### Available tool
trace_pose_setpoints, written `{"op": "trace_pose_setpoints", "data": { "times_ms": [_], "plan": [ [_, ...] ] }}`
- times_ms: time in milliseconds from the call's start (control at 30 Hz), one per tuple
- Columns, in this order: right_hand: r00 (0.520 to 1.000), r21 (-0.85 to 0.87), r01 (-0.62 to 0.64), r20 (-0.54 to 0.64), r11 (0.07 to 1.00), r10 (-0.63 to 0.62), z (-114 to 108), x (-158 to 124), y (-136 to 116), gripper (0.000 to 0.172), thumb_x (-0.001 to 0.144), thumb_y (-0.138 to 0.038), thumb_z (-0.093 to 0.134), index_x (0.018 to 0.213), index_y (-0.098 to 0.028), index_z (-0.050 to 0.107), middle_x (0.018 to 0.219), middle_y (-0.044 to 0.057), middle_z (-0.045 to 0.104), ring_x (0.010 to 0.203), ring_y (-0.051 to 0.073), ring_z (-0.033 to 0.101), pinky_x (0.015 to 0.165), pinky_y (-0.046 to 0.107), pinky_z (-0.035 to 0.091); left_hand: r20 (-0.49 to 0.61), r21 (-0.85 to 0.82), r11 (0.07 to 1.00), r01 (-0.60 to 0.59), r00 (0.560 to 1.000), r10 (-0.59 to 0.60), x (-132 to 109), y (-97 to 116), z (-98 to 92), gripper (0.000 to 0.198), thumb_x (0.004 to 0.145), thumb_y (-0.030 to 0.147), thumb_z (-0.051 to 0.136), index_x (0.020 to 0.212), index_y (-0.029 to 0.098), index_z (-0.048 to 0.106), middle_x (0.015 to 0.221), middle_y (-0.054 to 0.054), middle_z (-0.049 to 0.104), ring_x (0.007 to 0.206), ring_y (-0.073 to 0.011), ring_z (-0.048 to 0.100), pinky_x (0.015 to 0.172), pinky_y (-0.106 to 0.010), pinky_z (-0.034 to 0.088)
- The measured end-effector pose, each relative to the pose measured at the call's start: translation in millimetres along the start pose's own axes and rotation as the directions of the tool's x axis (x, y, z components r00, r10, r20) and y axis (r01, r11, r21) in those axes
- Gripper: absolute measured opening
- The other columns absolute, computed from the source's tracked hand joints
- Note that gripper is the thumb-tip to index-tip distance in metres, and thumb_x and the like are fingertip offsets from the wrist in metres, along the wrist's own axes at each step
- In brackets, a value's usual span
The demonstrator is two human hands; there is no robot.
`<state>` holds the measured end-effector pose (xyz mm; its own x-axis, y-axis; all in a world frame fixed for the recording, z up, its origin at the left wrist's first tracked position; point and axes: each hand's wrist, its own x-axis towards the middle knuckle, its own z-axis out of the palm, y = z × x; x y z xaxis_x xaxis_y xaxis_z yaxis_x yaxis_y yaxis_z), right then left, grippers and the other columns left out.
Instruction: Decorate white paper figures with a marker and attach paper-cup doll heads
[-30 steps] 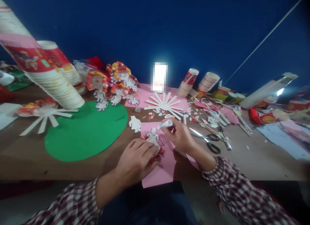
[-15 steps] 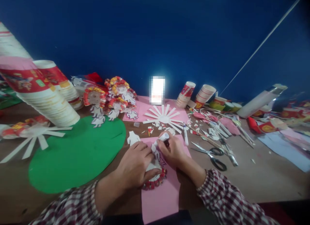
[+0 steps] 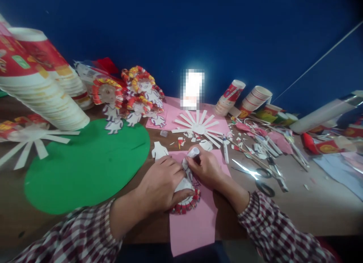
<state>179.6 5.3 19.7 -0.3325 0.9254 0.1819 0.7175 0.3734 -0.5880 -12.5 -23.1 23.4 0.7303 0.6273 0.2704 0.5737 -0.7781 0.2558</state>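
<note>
My left hand (image 3: pixel 163 181) lies flat on a white paper lion figure (image 3: pixel 184 184) with a curled red paper fringe, its fingers stretched out and its thumb apart, pressing the figure down. In my right hand (image 3: pixel 208 166) is a thick white marker (image 3: pixel 194 153), slanted over the narrow part of the figure. Its tip is hidden. Both hands rest over a pink sheet (image 3: pixel 193 232), where dark purple zigzag lines show beside the figure. A white paper body cutout (image 3: pixel 159 151) lies just beyond my left hand.
A green oval sheet (image 3: pixel 85 168) and stacked paper cups (image 3: pixel 53 96) are at left, near finished lion figures (image 3: pixel 136 113). Ahead lies a white paper cup cut into spread strips (image 3: pixel 200 129). Scissors (image 3: pixel 256 174), another marker (image 3: pixel 225 149) and scraps lie at right.
The camera view has shifted, so the table things appear higher and those in the middle and right further right. Both hands stay over the figure, the marker still in my right hand.
</note>
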Motion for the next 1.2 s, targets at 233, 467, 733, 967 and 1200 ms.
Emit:
{"op": "trace_pose_setpoints", "data": {
  "times_ms": [233,467,733,967,1200],
  "plan": [
    [1.000,0.005,-0.005,0.023,1.000,0.004,-0.9,1.0,0.1,0.008,0.091,-0.028,0.050,0.094,-0.021,0.052,0.075,0.000,0.060,0.063,0.016,0.055,0.060,0.025,0.038,0.063,-0.029,0.999,0.035,0.997,-0.033,0.4,0.6,-0.5,0.053,0.093,0.058,0.034,0.088,0.015,0.064,0.087,-0.010,0.063,0.084,-0.0270,0.055,0.081,-0.046,0.043],
    [0.997,0.074,0.049,0.054,0.996,-0.053,-2.3,1.9,0.2,0.011,0.091,-0.026,0.052,0.099,-0.019,0.054,0.088,0.004,0.062,0.078,0.018,0.058,0.070,0.027,0.042,0.085,-0.020,0.999,0.041,0.996,-0.039,-0.7,2.0,-0.1,0.052,0.093,0.057,0.035,0.090,0.014,0.065,0.088,-0.010,0.063,0.085,-0.0282,0.055,0.081,-0.048,0.043],
    [0.993,0.046,0.091,0.076,0.995,-0.095,-1.0,2.4,0.8,0.011,0.091,-0.028,0.052,0.098,-0.019,0.054,0.086,0.004,0.064,0.076,0.019,0.059,0.069,0.028,0.042,0.056,0.003,1.000,0.024,0.998,-0.024,-1.2,2.9,0.2,0.053,0.093,0.059,0.036,0.093,0.014,0.065,0.089,-0.010,0.063,0.086,-0.0280,0.055,0.085,-0.048,0.042],
    [0.996,0.022,0.033,0.088,0.999,-0.035,-1.1,3.7,-2.4,0.010,0.090,-0.028,0.051,0.094,-0.019,0.053,0.080,0.004,0.061,0.068,0.018,0.056,0.062,0.028,0.040,0.055,-0.001,0.999,0.040,0.998,-0.040,-1.2,3.5,0.2,0.060,0.093,0.063,0.031,0.093,0.013,0.065,0.089,-0.011,0.064,0.086,-0.0281,0.056,0.087,-0.049,0.042],
    [0.997,0.046,0.041,0.070,0.998,-0.044,-1.1,3.9,-1.2,0.010,0.091,-0.027,0.049,0.096,-0.019,0.052,0.087,0.005,0.062,0.075,0.019,0.058,0.068,0.029,0.042,0.060,-0.010,0.999,0.051,0.997,-0.050,-1.5,3.8,-0.3,0.061,0.092,0.064,0.031,0.092,0.014,0.065,0.088,-0.010,0.064,0.086,-0.0282,0.056,0.088,-0.050,0.041]
  ]
}}
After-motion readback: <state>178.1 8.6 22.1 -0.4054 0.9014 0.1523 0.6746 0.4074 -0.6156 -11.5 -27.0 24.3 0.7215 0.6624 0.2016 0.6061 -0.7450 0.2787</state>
